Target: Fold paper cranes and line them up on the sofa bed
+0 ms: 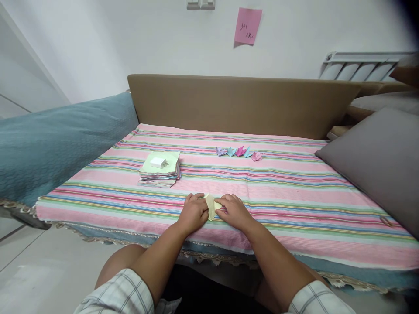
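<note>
A small pale yellow folded paper lies on the striped cloth between my hands. My left hand presses on its left side, the fingers bent together on it. From the right, my right hand pinches the paper's right part between thumb and fingers. Beyond my left hand stands a stack of square paper, a pale green sheet on top, with a white plug adapter lying on it. Several folded paper pieces in purple, blue and pink sit in a row farther back.
A brown backrest runs along the rear. On the left is a blue covered armrest, on the right a large grey cushion. A small brown object lies near the cushion. A pink note hangs on the wall.
</note>
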Tool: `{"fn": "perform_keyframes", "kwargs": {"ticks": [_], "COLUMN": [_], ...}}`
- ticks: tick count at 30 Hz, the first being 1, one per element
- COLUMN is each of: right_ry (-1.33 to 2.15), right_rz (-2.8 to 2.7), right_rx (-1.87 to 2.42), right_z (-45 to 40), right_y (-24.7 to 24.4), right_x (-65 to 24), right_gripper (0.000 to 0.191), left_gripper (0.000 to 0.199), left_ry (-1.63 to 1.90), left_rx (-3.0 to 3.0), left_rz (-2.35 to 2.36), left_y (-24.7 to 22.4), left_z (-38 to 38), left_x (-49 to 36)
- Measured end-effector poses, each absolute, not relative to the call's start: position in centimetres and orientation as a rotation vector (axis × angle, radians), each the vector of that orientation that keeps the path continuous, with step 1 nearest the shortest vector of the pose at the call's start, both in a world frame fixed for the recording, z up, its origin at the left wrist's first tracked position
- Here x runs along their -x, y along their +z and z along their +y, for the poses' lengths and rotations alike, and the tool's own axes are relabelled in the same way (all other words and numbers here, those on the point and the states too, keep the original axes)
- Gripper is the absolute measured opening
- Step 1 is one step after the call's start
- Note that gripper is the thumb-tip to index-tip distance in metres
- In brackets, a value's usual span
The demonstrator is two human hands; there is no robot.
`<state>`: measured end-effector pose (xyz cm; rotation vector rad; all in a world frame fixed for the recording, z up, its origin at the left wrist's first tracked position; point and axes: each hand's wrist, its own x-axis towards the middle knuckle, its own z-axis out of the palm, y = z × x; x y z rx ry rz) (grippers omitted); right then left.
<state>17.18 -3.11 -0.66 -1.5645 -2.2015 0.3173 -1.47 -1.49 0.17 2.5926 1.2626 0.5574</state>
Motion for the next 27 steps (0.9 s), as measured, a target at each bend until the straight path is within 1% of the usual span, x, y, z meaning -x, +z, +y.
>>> {"fn": "perform_keyframes", "kwargs": {"ticks": [13, 23, 27], "right_ry": [0.349, 0.406, 0.421], "right_rz": [-2.172, -2.179, -2.178], "right_rx": [1.568, 1.55, 1.54], "right_z": [-2.79, -2.89, -2.75], "right_y": [-1.16, -0.98, -0.96], "right_x": [-17.39, -17.53, -17.71], "right_gripper": [0.033, 0.037, 0.033], "left_gripper": [0.02, 0.036, 0.04], "left_ry": [0.588, 0.524, 0.513], "left_rx": [-2.573, -2.571, -2.56], "left_rz": [1.267, 1.237, 1.217], "left_y": [0.39, 0.4, 0.22], "left_z": [-1.69, -1.6, -1.42], "left_x": [1.36, 1.37, 1.31]}}
